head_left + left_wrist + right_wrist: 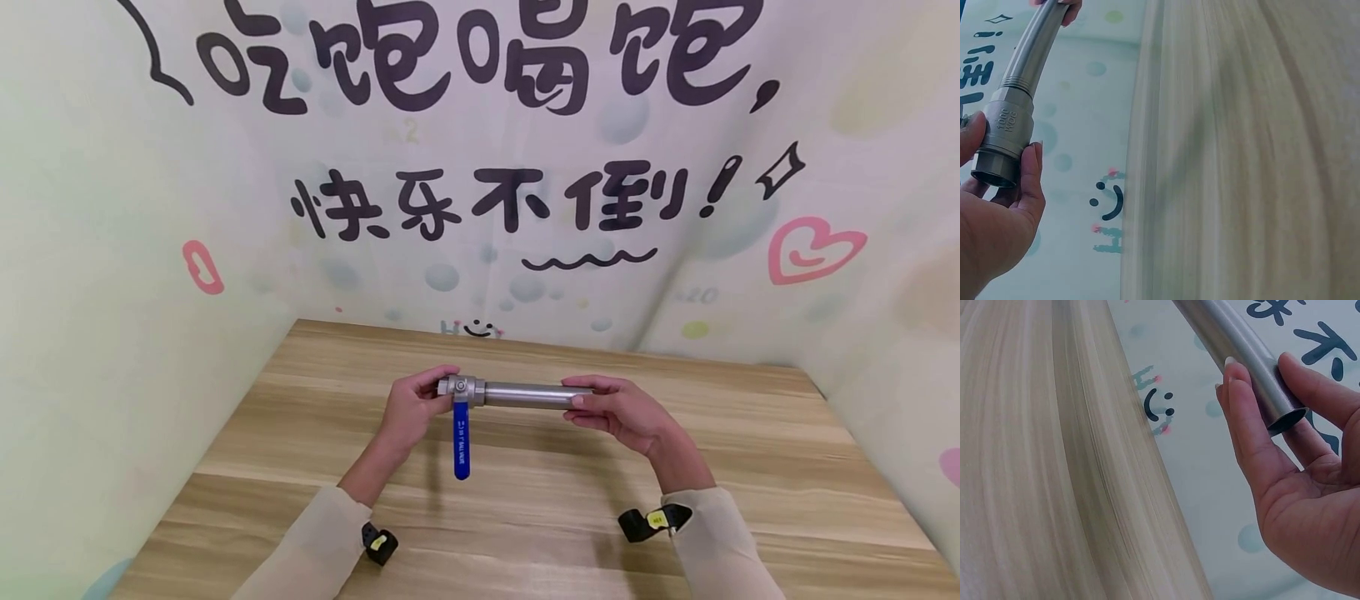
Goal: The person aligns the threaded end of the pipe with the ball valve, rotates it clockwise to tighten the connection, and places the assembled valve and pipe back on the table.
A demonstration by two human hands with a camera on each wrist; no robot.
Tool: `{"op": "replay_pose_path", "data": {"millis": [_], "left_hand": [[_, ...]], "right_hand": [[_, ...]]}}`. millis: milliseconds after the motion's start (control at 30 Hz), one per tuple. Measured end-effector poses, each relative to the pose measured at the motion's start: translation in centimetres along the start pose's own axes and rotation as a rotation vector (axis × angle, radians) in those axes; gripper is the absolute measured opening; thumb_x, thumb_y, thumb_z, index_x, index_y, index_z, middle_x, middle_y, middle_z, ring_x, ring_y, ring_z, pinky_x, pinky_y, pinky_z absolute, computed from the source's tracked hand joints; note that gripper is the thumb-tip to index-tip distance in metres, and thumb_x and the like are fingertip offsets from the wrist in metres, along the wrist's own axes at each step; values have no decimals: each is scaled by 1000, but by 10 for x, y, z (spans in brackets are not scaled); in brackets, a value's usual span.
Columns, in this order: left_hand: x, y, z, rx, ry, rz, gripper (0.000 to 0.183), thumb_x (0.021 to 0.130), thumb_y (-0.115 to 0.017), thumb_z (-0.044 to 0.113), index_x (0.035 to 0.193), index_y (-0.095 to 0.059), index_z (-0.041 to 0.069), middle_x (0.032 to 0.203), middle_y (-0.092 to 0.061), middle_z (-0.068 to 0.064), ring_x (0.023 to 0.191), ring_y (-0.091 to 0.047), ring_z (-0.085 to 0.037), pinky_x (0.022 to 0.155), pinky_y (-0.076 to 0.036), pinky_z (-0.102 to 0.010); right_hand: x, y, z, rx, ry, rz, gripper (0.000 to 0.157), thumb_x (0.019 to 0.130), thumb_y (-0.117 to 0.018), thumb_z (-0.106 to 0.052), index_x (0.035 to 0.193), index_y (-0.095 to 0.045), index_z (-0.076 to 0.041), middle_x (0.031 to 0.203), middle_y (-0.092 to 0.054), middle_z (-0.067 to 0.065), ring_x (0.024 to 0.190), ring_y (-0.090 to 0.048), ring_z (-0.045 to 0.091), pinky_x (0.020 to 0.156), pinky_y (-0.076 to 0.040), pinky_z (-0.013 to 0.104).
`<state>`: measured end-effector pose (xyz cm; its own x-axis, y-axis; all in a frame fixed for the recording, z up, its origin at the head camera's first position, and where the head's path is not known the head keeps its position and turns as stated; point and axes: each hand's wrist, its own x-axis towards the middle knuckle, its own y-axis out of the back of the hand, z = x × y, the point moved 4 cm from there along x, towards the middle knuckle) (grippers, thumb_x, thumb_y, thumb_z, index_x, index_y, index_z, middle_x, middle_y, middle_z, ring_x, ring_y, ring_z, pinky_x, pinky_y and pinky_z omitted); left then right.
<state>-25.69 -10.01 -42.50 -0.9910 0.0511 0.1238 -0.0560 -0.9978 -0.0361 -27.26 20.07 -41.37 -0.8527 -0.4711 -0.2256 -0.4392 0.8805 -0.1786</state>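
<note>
A steel ball valve (470, 388) with a blue lever handle (462, 442) is joined to a straight metal pipe (525, 395), and both are held up level over the table. My left hand (407, 414) grips the valve's left end between thumb and fingers. In the left wrist view, the open round end of the valve body (1007, 131) shows, with threads where the pipe meets it. My right hand (622, 414) holds the pipe's far end. The right wrist view shows that hand's thumb and fingers around the hollow pipe end (1266, 394).
A wood-grain table (540, 508) lies beneath the hands. Behind it hangs a pale printed backdrop (480, 283) with black lettering, and similar walls close in both sides. Each wrist wears a black strap (654, 522) over a light sleeve (712, 542).
</note>
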Motion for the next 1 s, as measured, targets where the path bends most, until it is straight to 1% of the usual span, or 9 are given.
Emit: {"op": "replay_pose_path", "data": {"millis": [133,233,533,767,867,1000], "left_hand": [[0,-1,0,-4,-8,-7,38,81,-66,-14,118,-66,-6,114,-65,-24,93,-63,-19,76,-57,-24],[0,-1,0,0,-7,-6,38,81,-65,-15,118,-66,-6,114,-64,-25,93,-63,-19,76,-57,-23],[1,1,1,5,-11,-1,39,80,-66,-15,118,-67,-4,115,-65,-23,93,-63,-19,76,-57,-24],[1,3,2,8,-20,-1,40,79,-67,-15,118,-66,-5,115,-65,-23,92,-63,-17,76,-57,-23],[1,3,2,13,-19,0,40,79,-68,-14,118,-67,-4,115,-65,-23,93,-63,-19,76,-57,-23],[2,4,3,20,-18,6,40,79,-68,-15,118,-67,-4,116,-65,-24,97,-63,-28,76,-57,-23]], "right_hand": [[-1,0,-1,-11,1,4,40,92,-63,-5,130,-55,5,113,-60,13,94,-70,22,89,-55,34],[-1,0,-1,-13,2,12,39,92,-64,-6,129,-56,4,114,-60,13,95,-70,22,89,-55,34],[0,-2,-1,13,10,36,30,95,-62,-9,123,-61,1,109,-63,12,89,-71,20,83,-57,30],[3,-5,-1,28,1,54,32,95,-63,-13,123,-60,1,107,-66,12,87,-71,19,83,-57,29],[3,-6,-1,22,5,67,33,94,-64,-12,124,-60,2,109,-64,12,88,-71,20,83,-57,30],[4,-6,-1,17,13,77,38,91,-66,-7,127,-58,3,112,-62,12,89,-71,21,85,-57,31]]}}
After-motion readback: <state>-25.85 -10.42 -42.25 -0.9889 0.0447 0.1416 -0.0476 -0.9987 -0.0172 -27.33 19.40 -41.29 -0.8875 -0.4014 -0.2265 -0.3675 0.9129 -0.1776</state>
